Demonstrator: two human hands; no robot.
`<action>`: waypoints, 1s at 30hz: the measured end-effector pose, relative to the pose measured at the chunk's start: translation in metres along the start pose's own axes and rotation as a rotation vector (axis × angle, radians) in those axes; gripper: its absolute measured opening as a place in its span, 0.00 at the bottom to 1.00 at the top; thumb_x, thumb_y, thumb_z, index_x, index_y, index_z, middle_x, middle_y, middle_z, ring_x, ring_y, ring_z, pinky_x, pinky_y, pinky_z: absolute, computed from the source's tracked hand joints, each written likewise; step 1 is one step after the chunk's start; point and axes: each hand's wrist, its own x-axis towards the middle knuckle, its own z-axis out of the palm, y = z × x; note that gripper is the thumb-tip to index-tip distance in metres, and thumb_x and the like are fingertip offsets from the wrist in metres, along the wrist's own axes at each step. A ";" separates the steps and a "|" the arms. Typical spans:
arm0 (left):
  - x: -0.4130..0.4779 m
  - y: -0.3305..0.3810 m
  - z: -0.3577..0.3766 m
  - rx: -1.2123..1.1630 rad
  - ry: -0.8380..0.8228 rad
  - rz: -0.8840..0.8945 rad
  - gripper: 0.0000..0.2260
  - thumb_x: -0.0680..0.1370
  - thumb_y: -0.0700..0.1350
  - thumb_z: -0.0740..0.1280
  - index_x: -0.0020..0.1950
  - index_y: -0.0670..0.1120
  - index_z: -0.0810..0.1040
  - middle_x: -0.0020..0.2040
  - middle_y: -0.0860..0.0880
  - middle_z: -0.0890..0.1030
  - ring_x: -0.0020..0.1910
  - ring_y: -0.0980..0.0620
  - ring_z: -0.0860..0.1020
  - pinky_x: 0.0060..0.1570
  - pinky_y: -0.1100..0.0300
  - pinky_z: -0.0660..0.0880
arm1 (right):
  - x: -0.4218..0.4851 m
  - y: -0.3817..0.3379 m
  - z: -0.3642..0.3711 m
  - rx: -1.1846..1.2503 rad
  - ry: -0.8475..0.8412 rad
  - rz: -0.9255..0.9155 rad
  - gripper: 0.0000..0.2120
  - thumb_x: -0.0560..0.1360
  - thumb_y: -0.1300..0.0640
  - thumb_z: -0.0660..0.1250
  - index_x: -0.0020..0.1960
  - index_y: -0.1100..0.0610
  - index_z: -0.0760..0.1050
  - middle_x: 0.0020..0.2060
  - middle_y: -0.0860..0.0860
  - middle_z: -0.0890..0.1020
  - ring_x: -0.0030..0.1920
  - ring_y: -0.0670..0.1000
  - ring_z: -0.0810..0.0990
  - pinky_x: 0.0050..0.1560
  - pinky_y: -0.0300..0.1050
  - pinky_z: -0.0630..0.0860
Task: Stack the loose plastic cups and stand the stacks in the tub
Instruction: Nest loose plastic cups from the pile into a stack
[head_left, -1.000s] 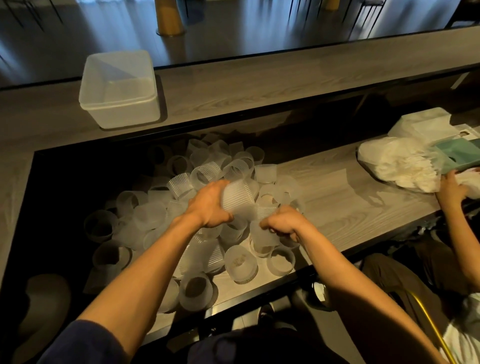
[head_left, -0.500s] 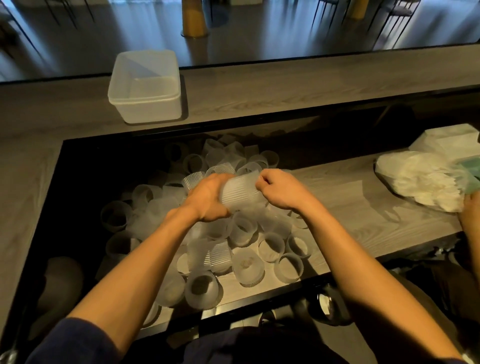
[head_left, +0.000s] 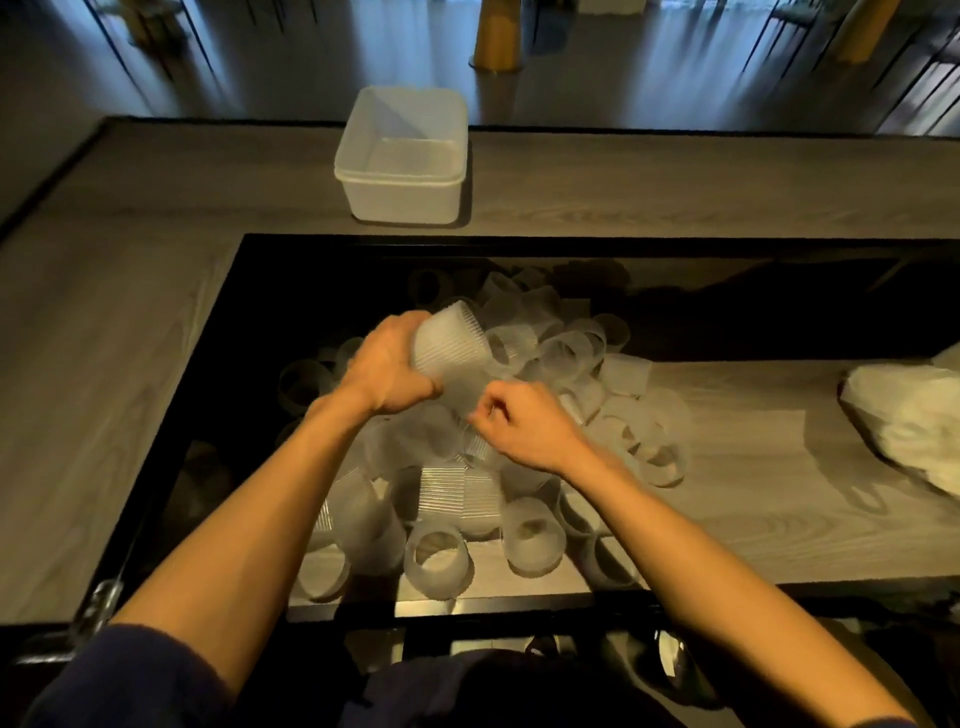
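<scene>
A heap of loose frosted, ribbed plastic cups (head_left: 566, 358) lies on the lower wooden shelf. My left hand (head_left: 387, 366) grips a short stack of ribbed cups (head_left: 452, 345), tilted with its rim up and to the right. My right hand (head_left: 519, 423) sits just below and right of the stack, its fingers pinched on the rim of a cup (head_left: 478, 449) in the pile. The empty translucent square tub (head_left: 402, 161) stands on the upper counter, beyond the heap.
The upper wooden counter (head_left: 675, 182) runs across the back and down the left side. A black frame edges the recessed shelf (head_left: 779, 493). A crumpled white plastic bag (head_left: 914, 426) lies at the right. Chair legs and a yellow post stand on the floor beyond.
My right hand has left the stack's rim and dropped down to a cup in the pile. My left hand has tilted the stack upward. The view has shifted left, dropping the other person's hand from sight.
</scene>
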 end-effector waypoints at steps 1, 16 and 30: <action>-0.002 -0.003 -0.002 -0.003 0.010 -0.014 0.37 0.62 0.46 0.79 0.70 0.49 0.71 0.61 0.45 0.75 0.59 0.44 0.74 0.56 0.49 0.74 | -0.002 0.000 0.011 -0.074 -0.104 -0.023 0.07 0.75 0.47 0.71 0.43 0.47 0.75 0.31 0.42 0.75 0.38 0.46 0.77 0.41 0.45 0.72; -0.033 -0.045 -0.010 -0.001 0.056 -0.153 0.42 0.58 0.53 0.75 0.71 0.52 0.68 0.63 0.47 0.73 0.61 0.45 0.73 0.59 0.45 0.74 | 0.036 -0.023 0.067 -0.025 -0.231 0.171 0.14 0.73 0.49 0.70 0.35 0.58 0.80 0.33 0.54 0.83 0.38 0.53 0.81 0.42 0.50 0.79; -0.047 -0.073 -0.017 0.054 0.035 -0.232 0.39 0.60 0.48 0.77 0.65 0.64 0.63 0.59 0.50 0.72 0.60 0.45 0.73 0.57 0.38 0.75 | 0.057 -0.039 0.013 0.157 0.110 0.201 0.15 0.74 0.62 0.63 0.29 0.54 0.70 0.22 0.45 0.71 0.27 0.45 0.70 0.35 0.40 0.71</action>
